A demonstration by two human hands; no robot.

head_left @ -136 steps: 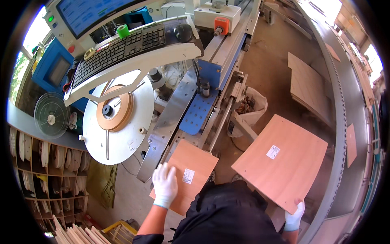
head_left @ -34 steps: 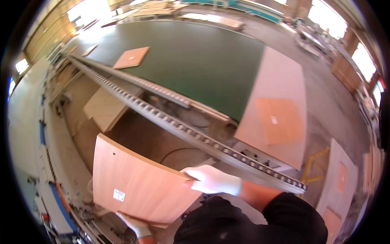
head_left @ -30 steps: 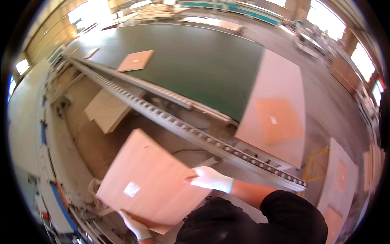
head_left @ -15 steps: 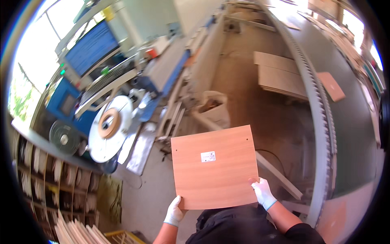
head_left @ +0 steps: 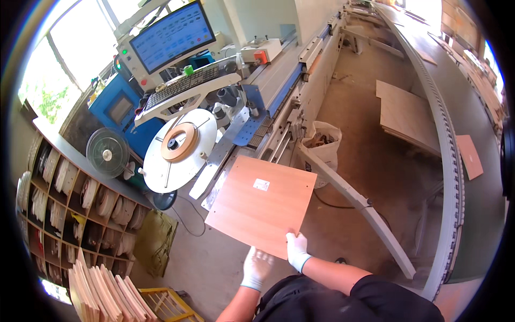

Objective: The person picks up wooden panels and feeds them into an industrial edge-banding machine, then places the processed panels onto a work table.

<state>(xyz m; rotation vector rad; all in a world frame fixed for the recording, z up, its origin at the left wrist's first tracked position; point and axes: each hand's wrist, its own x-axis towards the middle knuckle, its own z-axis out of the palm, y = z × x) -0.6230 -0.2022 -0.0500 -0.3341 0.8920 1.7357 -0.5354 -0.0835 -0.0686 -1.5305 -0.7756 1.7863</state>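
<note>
A square wood-grain panel (head_left: 257,206) with a small white label and a hole near two of its corners is held out in front of me, tilted to the left. At its near right corner, my right hand (head_left: 298,252) in a white glove grips the edge, thumb on top. My left hand (head_left: 257,266), also gloved, is at the near edge with its fingers stretched out against or just under the board; the fingertips are partly hidden. The panel's far left part overlaps the metal infeed plate (head_left: 215,185) of the edge-banding machine.
A white reel disc (head_left: 185,177) with a coil of edge tape stands left, below a monitor (head_left: 171,35) and keyboard (head_left: 185,86). Pigeonhole shelves (head_left: 80,214) and upright strips (head_left: 107,295) are lower left. A grey slanted beam (head_left: 365,209), a scrap sack (head_left: 324,155) and a conveyor (head_left: 477,214) are right.
The panel has swung left toward the machine and turned clockwise. My left hand has left the near left corner and opened along the near edge; the right still grips its corner.
</note>
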